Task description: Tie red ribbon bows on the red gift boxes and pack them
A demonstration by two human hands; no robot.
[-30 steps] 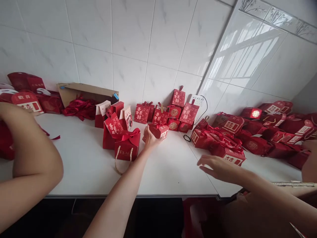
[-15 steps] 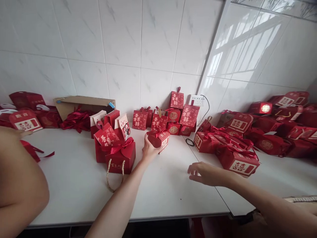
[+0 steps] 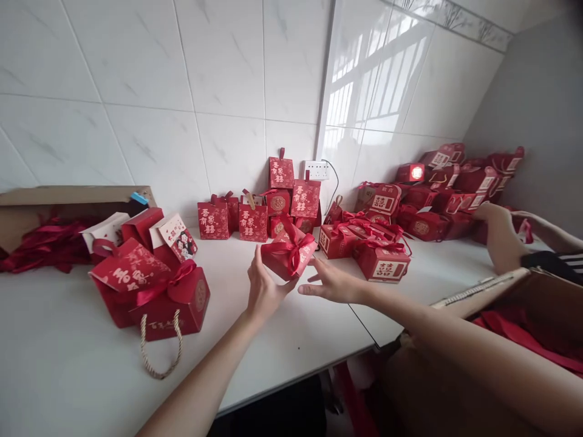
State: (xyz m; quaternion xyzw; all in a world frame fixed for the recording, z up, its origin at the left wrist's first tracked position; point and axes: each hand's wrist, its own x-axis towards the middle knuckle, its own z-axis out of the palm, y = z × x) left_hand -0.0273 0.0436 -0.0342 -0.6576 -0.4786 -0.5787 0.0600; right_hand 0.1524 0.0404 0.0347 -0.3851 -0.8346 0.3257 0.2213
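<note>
A small red gift box (image 3: 274, 257) tied with a red ribbon bow (image 3: 294, 246) is in my left hand (image 3: 265, 290), tilted and held a little above the white table. The fingers wrap round its left side and underneath. Close to the box's lower right corner, my right hand (image 3: 331, 281) has its fingers stretched out and apart, with nothing in it. Whether its fingertips touch the box I cannot tell. Beyond the held box stand several red patterned boxes (image 3: 253, 223), stacked against the wall. Right of it lie ribbon-tied boxes (image 3: 383, 262) with white labels.
A cluster of red gift boxes, one with a rope handle (image 3: 160, 371), stands at left. Behind it an open carton (image 3: 73, 193) holds red ribbons. Another person's arm (image 3: 500, 237) reaches toward a box pile (image 3: 460, 182). A cardboard box (image 3: 483, 290) stands at front right.
The view has swung right. My left hand has lifted and tilted the gift box, bringing its bow into sight. My right hand has come in close to it.
</note>
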